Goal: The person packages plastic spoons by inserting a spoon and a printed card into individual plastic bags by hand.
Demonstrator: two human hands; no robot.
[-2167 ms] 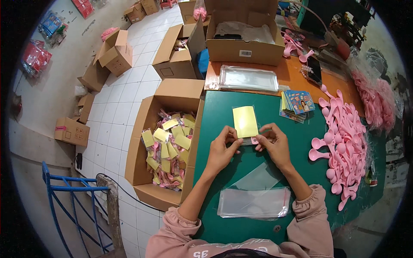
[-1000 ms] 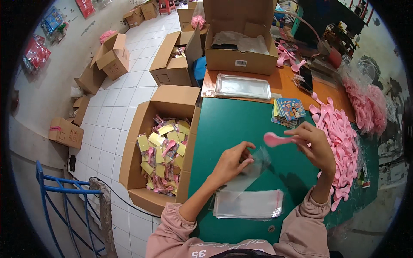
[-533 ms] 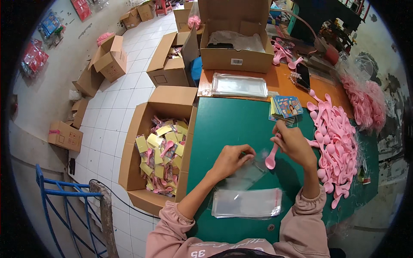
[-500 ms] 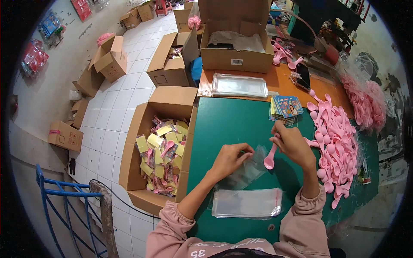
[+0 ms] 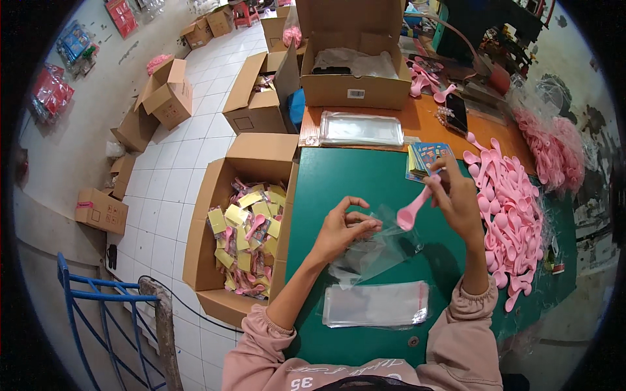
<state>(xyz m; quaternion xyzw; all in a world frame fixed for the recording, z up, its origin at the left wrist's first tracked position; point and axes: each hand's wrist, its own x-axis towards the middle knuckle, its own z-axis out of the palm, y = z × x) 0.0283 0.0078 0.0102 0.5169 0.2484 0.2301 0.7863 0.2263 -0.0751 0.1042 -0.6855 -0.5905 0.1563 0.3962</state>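
My left hand [image 5: 343, 230] is closed on a clear plastic bag [image 5: 375, 257], which spreads out toward the right over the green table. Between thumb and fingers, my right hand [image 5: 454, 195] grips a pink spoon [image 5: 409, 214] by its handle. The spoon's bowl points down and left, close to the bag's upper right part; whether it touches the plastic I cannot tell. Just beyond the right hand lies a stack of printed cards [image 5: 427, 158]. Nearer to me is a flat stack of clear bags [image 5: 376, 304].
Many loose pink spoons [image 5: 510, 218] are heaped on the table's right. Left of the table, an open carton [image 5: 202, 238] holds packed spoons with yellow cards. Another stack of clear packets [image 5: 362, 129], a cardboard box [image 5: 355, 89] and a phone [image 5: 457, 114] occupy the orange surface behind.
The spoon has risen slightly and moved left, its handle now tilted up to the right. My right hand has turned, fingers more spread. The left hand has shifted slightly left with the bag.
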